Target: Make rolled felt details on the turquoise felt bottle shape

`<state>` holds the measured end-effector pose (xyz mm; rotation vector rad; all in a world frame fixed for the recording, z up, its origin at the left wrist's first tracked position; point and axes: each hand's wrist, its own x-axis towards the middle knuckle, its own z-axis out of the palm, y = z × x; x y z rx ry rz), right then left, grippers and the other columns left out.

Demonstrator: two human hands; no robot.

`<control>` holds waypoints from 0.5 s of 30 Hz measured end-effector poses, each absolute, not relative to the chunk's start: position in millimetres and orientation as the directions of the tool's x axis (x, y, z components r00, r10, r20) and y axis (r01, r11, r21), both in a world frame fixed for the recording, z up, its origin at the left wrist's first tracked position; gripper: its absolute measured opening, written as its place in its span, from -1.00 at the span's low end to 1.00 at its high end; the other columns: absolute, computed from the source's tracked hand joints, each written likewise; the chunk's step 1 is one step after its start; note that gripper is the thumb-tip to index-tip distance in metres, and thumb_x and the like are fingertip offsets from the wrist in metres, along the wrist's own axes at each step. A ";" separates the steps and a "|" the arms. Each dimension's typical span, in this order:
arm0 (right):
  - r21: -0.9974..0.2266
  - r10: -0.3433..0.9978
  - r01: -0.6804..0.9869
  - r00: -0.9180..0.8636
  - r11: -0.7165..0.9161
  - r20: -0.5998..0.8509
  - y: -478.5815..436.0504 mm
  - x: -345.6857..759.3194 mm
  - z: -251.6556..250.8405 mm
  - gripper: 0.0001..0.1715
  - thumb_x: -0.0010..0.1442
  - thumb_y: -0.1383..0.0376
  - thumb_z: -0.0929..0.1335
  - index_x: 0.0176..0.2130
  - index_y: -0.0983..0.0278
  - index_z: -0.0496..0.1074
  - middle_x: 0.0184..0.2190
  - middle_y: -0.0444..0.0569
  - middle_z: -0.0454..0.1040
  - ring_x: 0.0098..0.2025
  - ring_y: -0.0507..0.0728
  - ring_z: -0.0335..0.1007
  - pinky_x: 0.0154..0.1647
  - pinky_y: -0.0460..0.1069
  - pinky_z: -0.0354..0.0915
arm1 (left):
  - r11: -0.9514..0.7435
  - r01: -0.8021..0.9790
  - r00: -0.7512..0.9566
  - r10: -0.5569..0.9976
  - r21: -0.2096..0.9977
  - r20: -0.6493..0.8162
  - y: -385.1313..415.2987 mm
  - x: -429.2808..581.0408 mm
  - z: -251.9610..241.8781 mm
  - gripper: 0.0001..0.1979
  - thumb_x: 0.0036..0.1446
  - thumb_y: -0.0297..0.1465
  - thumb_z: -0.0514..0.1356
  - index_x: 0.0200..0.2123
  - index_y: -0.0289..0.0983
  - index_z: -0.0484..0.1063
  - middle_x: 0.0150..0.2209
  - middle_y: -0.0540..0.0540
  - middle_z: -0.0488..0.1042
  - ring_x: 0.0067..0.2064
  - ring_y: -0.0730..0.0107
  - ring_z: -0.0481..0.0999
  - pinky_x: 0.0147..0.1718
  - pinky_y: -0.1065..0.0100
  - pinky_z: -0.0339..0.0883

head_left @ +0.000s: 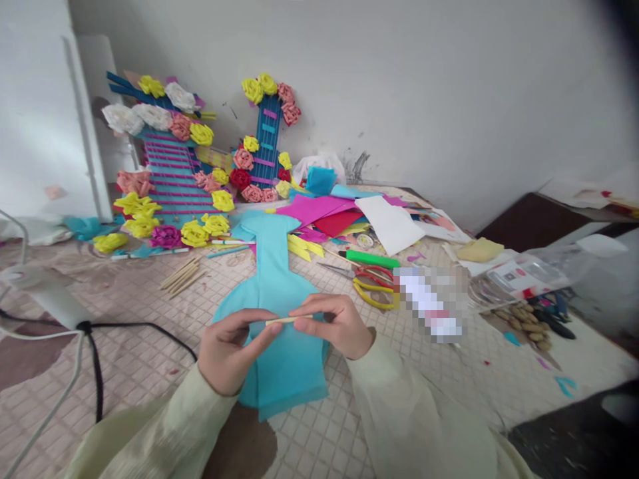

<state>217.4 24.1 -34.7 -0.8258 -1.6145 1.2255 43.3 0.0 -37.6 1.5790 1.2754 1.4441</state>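
Note:
Both my hands hold a thin wooden stick (288, 320) level in front of me. My left hand (232, 350) pinches its left end and my right hand (333, 324) pinches its right end. Under them lies a light blue paper cut-out (279, 279) shaped like a guitar body and neck, flat on the tiled floor.
Two blue craft pieces with paper roses (172, 179) lean on the wall behind. Coloured paper sheets (329, 213), scissors (372, 276), a green marker (372, 259) and loose wooden sticks (182, 274) lie about. A white fan base (47, 293) and black cable (134, 329) sit left.

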 end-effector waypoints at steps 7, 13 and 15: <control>-0.946 0.877 -0.036 -0.366 0.322 0.313 24.5 217.1 -35.2 -0.86 -0.04 0.36 0.42 -0.36 0.24 0.54 -0.51 -0.09 0.46 -0.44 0.01 0.35 -0.44 -0.09 0.26 | -0.412 0.255 0.066 0.910 0.875 0.409 5.9 37.7 -42.7 -0.91 -0.13 -0.44 0.26 -0.44 -0.24 0.50 -0.50 -0.03 0.56 -0.46 0.36 0.52 -0.51 0.41 0.41; -0.942 0.863 -0.038 -0.390 0.334 0.321 22.7 217.0 -33.5 -0.84 -0.05 0.36 0.42 -0.35 0.25 0.53 -0.47 -0.09 0.47 -0.41 0.02 0.37 -0.38 -0.08 0.28 | -0.439 0.187 0.114 0.898 0.879 0.424 3.8 38.2 -40.6 -0.90 -0.11 -0.51 0.25 -0.46 -0.21 0.51 -0.46 0.00 0.57 -0.40 0.36 0.53 -0.41 0.40 0.43; -0.946 0.862 -0.044 -0.400 0.321 0.311 22.6 217.1 -32.0 -0.81 -0.06 0.37 0.43 -0.33 0.25 0.52 -0.44 -0.09 0.47 -0.38 0.03 0.37 -0.36 -0.09 0.28 | -0.454 0.150 0.121 0.890 0.878 0.440 3.6 39.2 -38.4 -0.89 -0.11 -0.53 0.25 -0.47 -0.21 0.50 -0.47 0.01 0.57 -0.41 0.38 0.53 -0.42 0.41 0.43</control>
